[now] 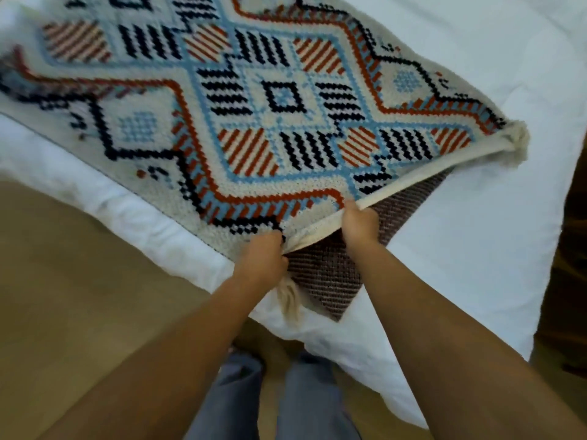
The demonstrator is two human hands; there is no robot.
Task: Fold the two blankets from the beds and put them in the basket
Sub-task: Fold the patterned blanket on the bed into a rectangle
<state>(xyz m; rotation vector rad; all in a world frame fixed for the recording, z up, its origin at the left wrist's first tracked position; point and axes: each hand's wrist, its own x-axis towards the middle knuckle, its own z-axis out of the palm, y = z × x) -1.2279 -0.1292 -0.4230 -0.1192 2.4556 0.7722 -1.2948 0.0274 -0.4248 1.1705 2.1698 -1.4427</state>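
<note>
Fabric fills most of the head view: a woven blanket (286,96), cream with diamonds in blue, rust and black, lies spread across a bed (476,233) covered in white, its near edge lifted off the bedding. Both hands work that edge close together. The left hand (260,258) has its fingers curled round the cream hem at the near corner, where a tassel (289,300) hangs just below the fist. The right hand (360,223) pinches the same hem just beside it, thumb on top and fingers tucked under. Each grip is therefore clenched on the blanket, neither released. Under the raised edge a dark brown, finely striped layer (324,281) lies on the bedding, seemingly the blanket's reverse, though it cannot be told whether it is a folded-under half. The hem runs taut from the right hand to the far-right corner, where a second tassel (517,141) rests on the white cover. Gripping the hem near a corner looks like a way to control that end so it can be carried over and matched to another edge. That reads as an early fold. Pale floor (79,281) and the person's grey trousers (305,401) show below the bed. No basket or second blanket appears, so most of the task seems to lie ahead.
</note>
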